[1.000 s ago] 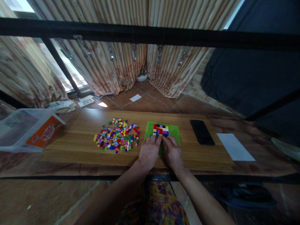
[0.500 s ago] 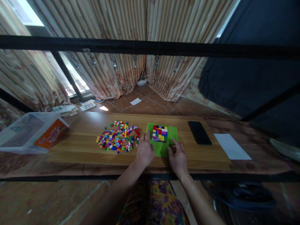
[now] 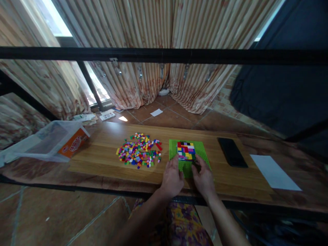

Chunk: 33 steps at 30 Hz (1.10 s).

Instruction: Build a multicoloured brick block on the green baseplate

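Observation:
A block of multicoloured toy bricks point(image 3: 186, 150) sits on a green studded baseplate point(image 3: 173, 145) on the wooden board. My left hand point(image 3: 172, 177) has its fingertips against the block's lower left corner. At the lower right corner, the fingers of my right hand point(image 3: 204, 175) press in from the other side, so the block is held between both hands. Contact under the fingertips is partly hidden. Left of the baseplate lies a spread pile of small loose bricks point(image 3: 138, 151) in many colours.
A clear plastic box point(image 3: 51, 136) with an orange label stands at the far left. Right of the baseplate lie a black phone point(image 3: 232, 152) and a white sheet of paper point(image 3: 275, 172). A black metal bar point(image 3: 164, 55) crosses in front of the curtains.
The view has shifted, so the table appears further right. My left hand has come from the baseplate's left edge to the block, and my right hand has moved up to the block's right corner.

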{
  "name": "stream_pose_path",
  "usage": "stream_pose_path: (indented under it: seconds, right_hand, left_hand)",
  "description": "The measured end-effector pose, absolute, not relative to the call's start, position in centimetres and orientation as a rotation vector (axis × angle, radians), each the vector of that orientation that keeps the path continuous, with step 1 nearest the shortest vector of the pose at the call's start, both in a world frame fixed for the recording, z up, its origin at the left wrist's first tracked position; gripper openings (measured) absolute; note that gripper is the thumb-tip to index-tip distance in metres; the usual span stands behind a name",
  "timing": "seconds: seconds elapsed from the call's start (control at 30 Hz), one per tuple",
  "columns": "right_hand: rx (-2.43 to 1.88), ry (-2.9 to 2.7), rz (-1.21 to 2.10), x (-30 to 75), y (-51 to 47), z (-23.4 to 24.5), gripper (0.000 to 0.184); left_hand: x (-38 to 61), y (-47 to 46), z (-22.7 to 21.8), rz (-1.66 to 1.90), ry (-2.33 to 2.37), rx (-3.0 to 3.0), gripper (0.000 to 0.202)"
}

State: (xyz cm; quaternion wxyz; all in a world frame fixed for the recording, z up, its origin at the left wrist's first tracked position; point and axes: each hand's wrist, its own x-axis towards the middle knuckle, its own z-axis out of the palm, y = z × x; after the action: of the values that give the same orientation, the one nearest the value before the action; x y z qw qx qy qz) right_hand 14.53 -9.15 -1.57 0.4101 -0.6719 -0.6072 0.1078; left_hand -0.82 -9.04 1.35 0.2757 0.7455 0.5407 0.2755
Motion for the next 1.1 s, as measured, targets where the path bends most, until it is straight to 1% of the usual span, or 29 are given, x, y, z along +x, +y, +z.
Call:
stream_pose_path:
  seconds: [0.2, 0.47, 0.63, 0.77, 0.83, 0.97, 1.1]
  right_hand:
    - [-1.654, -1.784, -0.047, 12.5, -9.7, -0.5, 0.044]
    - [-1.61, -1.887, -0.094, 11.6, -9.8, -1.4, 0.047]
    - [-1.585, -1.898, -0.105, 12.2, -9.6, -1.8, 0.044]
    - [-1.548, -1.811, -0.136, 11.4, -9.7, -0.6, 0.039]
    - [-1.504, -1.783, -0.094, 10.2, -9.7, 0.4, 0.036]
    - [-1.421, -1.805, 0.128, 7.1, -8.5, 1.9, 0.031]
    - [-1.384, -1.766, 0.256, 4.5, -6.6, 2.3, 0.029]
  left_hand:
    - [-1.0, -9.2, 1.3, 0.724, 1.394, 2.14, 0.073]
    - [-1.2, -8.6, 1.3, 0.642, 1.366, 2.214, 0.073]
    - [-1.4, -9.0, 1.6, 0.729, 1.343, 2.166, 0.071]
    - [-2.7, -10.6, 2.0, 0.823, 1.339, 2.092, 0.071]
    - [-3.9, -11.6, 1.9, 0.877, 1.378, 2.043, 0.067]
    - [-7.4, -13.2, 1.0, 0.963, 1.462, 2.013, 0.055]
    - [-11.1, -13.8, 0.3, 1.063, 1.584, 1.941, 0.039]
